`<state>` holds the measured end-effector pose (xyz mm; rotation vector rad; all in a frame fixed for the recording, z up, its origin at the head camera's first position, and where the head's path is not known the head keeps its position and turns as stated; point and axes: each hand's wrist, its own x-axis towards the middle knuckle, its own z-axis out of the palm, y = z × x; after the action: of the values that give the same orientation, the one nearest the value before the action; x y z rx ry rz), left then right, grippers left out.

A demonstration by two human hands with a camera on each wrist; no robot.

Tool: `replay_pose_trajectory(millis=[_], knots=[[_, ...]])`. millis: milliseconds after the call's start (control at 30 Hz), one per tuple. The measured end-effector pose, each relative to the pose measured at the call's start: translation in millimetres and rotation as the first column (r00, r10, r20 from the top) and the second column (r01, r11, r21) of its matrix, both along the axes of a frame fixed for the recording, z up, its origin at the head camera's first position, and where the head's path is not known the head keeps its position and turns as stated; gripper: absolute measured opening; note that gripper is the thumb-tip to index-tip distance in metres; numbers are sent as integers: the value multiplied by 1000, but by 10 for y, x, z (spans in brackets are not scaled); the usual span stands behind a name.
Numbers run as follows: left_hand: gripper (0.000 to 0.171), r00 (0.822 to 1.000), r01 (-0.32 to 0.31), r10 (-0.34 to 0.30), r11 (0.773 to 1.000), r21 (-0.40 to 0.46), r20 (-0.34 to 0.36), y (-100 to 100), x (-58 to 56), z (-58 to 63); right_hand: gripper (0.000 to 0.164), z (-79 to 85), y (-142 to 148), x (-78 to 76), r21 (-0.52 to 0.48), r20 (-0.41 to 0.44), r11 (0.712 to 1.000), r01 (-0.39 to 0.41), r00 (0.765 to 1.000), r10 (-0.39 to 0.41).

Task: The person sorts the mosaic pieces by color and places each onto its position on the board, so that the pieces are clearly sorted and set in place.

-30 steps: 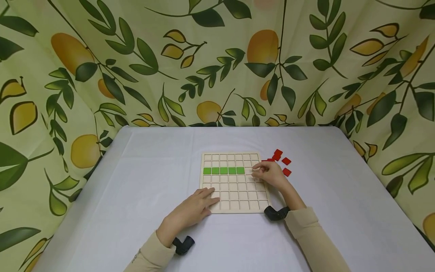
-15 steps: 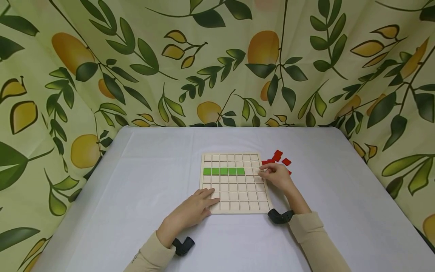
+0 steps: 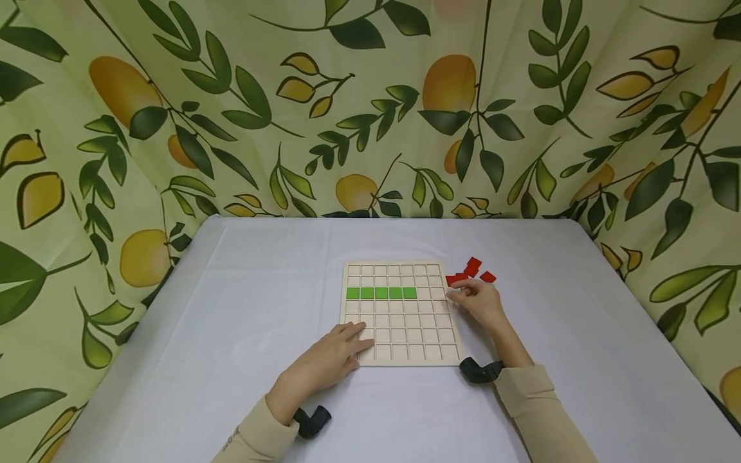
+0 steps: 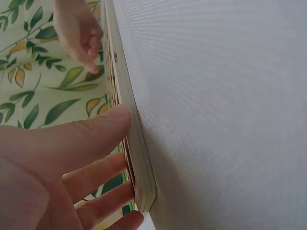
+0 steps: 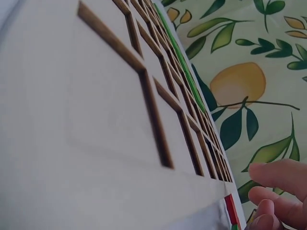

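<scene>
A square wooden grid board point(image 3: 399, 363) lies flat on the table. Several green square tiles point(image 3: 381, 293) fill the left part of its third row from the far side. My left hand point(image 3: 324, 357) rests on the near left corner, fingers spread over the cells; in the left wrist view its thumb point(image 4: 96, 136) touches the board's edge point(image 4: 136, 143). Over the right edge hovers my right hand point(image 3: 477, 301), thumb and forefinger apart with nothing seen between them. Several red square tiles point(image 3: 473, 265) lie just beyond it, some partly hidden by the hand.
White cloth point(image 3: 260, 270) covers the table around the board. A curtain printed with fruit and leaves point(image 3: 370, 109) hangs behind and at both sides. Black wrist devices point(image 3: 480, 371) sit below each hand near the beige sleeves.
My right hand has moved right, from the cells beyond the green row to the board's right edge, and now covers a red tile. The left hand stays put.
</scene>
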<state>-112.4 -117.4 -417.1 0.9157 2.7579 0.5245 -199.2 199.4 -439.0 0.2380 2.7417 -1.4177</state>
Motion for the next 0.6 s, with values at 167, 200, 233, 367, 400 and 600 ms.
replay_pose_trajectory(millis=[167,200,233,367,400,600], knots=[[42,1000,0,0,1000,-8,-3,1,4,4,33,-5,49,-5,27,-23,998,48,999,-48],[42,1000,0,0,1000,-9,-4,1,5,3,33,-4,57,-6,32,-22,998,58,998,-57],[42,1000,0,0,1000,-11,-4,1,4,2,33,-4,65,-7,35,-20,997,66,998,-66],[42,1000,-3,3,1000,-13,-2,1,1,-10,36,-1,99,-13,41,5,995,94,996,-94],[42,1000,-4,4,1000,-13,-1,1,0,-15,37,2,107,-15,41,11,994,103,995,-104],[43,1000,-6,6,1000,-4,-2,-1,-4,-31,39,-11,161,-32,44,28,989,141,989,-142]])
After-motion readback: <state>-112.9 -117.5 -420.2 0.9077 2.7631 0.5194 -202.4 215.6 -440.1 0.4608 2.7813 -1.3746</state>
